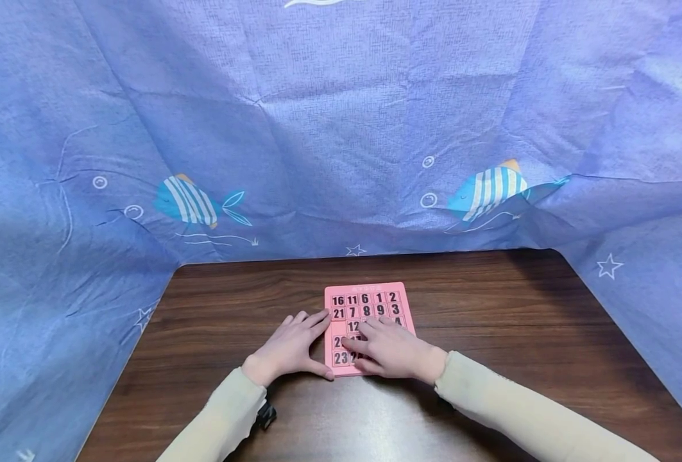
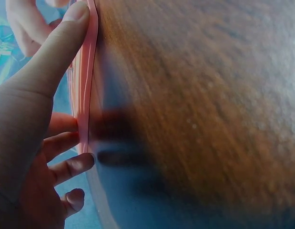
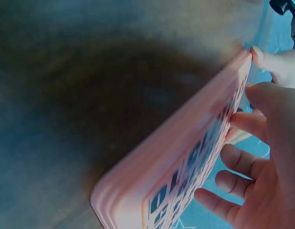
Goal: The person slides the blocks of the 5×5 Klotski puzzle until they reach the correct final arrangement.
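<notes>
A pink number slide puzzle (image 1: 366,288) lies flat on the wooden table, its black-numbered tiles set in rows. An empty pink slot shows at the left of the middle row. My left hand (image 1: 291,346) holds the board at its left side, thumb at the near left corner and index finger farther up the edge. In the left wrist view, the thumb (image 2: 56,52) rests on the board's near edge. My right hand (image 1: 395,350) reaches over the board from the right. Its fingers touch the lower tiles and hide several of them. In the right wrist view these fingers (image 3: 242,160) are spread and slightly bent.
The dark wooden table (image 1: 491,308) extends around the puzzle. A blue cloth (image 1: 341,147) printed with fish hangs behind and at both sides. A small black object (image 1: 266,415) sits at the left sleeve's cuff.
</notes>
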The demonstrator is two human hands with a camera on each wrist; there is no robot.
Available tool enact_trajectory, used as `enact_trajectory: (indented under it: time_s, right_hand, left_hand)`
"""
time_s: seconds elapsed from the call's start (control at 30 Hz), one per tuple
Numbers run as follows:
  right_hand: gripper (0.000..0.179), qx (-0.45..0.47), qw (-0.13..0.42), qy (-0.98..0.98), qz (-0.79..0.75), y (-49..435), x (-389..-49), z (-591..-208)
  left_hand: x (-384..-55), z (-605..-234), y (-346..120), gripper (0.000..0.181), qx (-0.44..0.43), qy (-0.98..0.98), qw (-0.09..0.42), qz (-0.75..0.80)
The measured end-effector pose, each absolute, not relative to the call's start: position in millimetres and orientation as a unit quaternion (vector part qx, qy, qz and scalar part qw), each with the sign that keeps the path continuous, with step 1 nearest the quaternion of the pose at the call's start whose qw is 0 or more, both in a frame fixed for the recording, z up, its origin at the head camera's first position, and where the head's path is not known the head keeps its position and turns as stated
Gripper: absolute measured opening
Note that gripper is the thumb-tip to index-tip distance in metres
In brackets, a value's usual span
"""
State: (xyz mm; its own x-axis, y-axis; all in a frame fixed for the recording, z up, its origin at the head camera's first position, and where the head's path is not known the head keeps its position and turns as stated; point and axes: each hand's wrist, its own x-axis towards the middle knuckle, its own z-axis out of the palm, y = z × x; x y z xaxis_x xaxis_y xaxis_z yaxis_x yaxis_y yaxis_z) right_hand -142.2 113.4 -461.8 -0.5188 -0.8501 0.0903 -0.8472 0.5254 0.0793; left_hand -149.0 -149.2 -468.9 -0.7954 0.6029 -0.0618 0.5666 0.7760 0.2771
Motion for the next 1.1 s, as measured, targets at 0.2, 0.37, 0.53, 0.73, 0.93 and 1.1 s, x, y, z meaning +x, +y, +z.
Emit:
enact_trajectory:
  time_s: [0.2,0.37,0.53,0.73,0.93,1.1]
  right_hand:
    - [0.042,0.470,0.056,-0.881,0.008,112,-164,-461]
    - [0.046,0.447,0.042,-0.894,0.005,110,-179,-461]
    - [0.047,0.432,0.022,-0.902,0.004,107,-185,-462]
    - [0.049,0.441,0.032,-0.897,-0.015,108,-181,-462]
    - [0.048,0.459,0.041,-0.887,-0.015,110,-171,-461]
    - [0.045,0.478,0.071,-0.875,-0.019,111,-162,-460]
  left_hand:
    - [-149,-471,-150,0.116,0.307,0.940,0.079,0.124]
    - [-149,-472,-150,0.116,0.305,0.941,0.083,0.123]
    - [-149,-471,-150,0.116,0.304,0.940,0.083,0.127]
    - [-150,-471,-150,0.116,0.303,0.941,0.088,0.125]
    - [-150,-472,-151,0.115,0.303,0.941,0.088,0.124]
    - [-150,-472,-151,0.115,0.308,0.939,0.084,0.125]
